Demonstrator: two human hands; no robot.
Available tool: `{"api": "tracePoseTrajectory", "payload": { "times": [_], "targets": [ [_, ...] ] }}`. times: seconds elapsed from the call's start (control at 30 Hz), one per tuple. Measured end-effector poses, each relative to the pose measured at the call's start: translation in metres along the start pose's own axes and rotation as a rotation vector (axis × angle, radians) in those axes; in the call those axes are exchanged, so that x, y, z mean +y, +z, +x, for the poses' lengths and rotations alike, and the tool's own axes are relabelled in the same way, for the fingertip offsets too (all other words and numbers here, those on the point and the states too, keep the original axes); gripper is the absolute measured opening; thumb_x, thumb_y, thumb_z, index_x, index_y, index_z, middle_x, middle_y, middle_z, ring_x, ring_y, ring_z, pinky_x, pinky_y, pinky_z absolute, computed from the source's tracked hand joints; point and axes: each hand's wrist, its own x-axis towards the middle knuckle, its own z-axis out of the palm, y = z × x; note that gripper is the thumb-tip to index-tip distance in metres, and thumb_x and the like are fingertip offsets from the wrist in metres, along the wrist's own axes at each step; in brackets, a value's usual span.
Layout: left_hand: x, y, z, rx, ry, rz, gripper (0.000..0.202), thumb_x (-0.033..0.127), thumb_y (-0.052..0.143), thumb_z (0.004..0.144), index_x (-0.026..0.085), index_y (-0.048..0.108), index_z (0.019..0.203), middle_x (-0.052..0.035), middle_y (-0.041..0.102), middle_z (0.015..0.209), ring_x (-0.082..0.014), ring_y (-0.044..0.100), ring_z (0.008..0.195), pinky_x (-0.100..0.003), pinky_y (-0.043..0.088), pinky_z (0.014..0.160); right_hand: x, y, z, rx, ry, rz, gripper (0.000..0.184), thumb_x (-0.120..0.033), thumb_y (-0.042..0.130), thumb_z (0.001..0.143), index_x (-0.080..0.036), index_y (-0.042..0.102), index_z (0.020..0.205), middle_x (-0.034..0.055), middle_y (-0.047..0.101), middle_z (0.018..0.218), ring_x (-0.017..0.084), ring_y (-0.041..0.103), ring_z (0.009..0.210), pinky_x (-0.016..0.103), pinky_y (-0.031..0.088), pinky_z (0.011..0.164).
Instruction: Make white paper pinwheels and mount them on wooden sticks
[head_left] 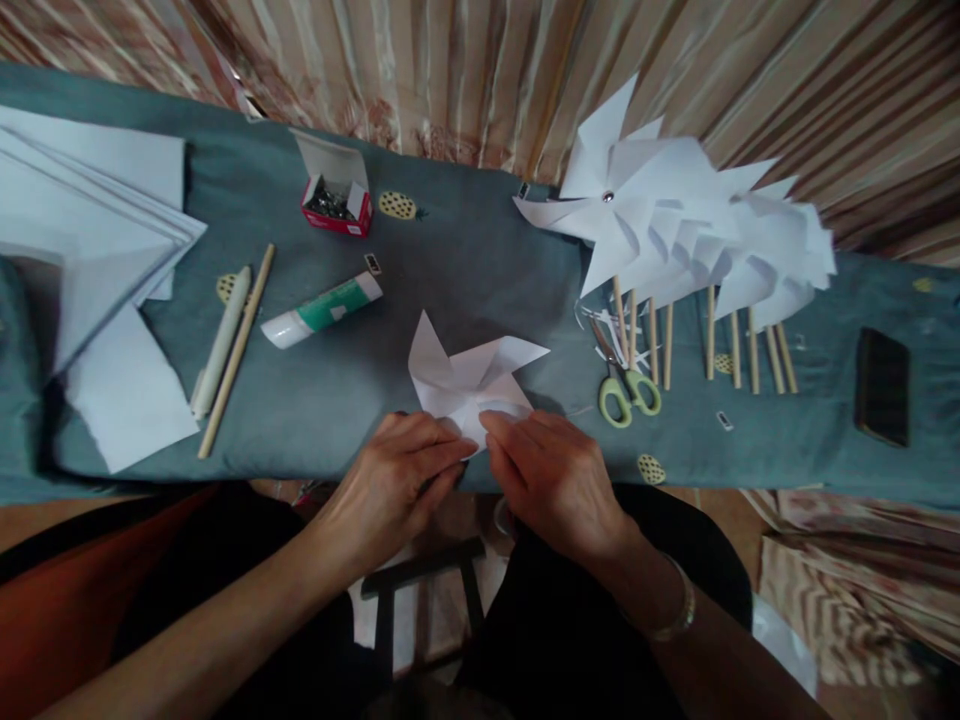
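A white paper pinwheel shape lies near the front edge of a teal cloth-covered table. My left hand and my right hand meet at its near corner, fingers bent and pressing or pinching the paper there. The fingertips hide that corner. Its other blades lie flat and point away from me.
A glue stick, a red box of pins, a wooden stick and a rolled paper lie left. White sheets are stacked far left. Green-handled scissors, finished pinwheels on sticks and a dark phone lie right.
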Motion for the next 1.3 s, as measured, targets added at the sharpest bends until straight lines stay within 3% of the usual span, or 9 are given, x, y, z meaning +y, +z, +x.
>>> {"api": "tracePoseTrajectory", "payload": {
  "times": [0.73, 1.3],
  "targets": [
    [0.0, 0.0, 0.0, 0.001, -0.007, -0.023, 0.022, 0.016, 0.05, 0.092, 0.019, 0.066, 0.108, -0.0039, 0.07, 0.094, -0.0176, 0.062, 0.086, -0.034, 0.045, 0.074, -0.004, 0.003, 0.003, -0.064, -0.038, -0.113, 0.027, -0.01, 0.049, 0.089, -0.005, 0.061, 0.113, 0.004, 0.066, 0.067, 0.019, 0.06, 0.062, 0.032, 0.041, 0.059],
    [0.0, 0.0, 0.001, -0.007, -0.009, -0.034, 0.022, 0.015, 0.049, 0.093, 0.017, 0.067, 0.105, -0.004, 0.071, 0.093, -0.0182, 0.062, 0.085, -0.035, 0.045, 0.072, -0.01, 0.001, 0.009, -0.233, 0.042, -0.176, 0.037, -0.011, 0.046, 0.088, -0.004, 0.057, 0.123, 0.0069, 0.068, 0.073, 0.019, 0.064, 0.066, 0.03, 0.042, 0.059]
  ]
}}
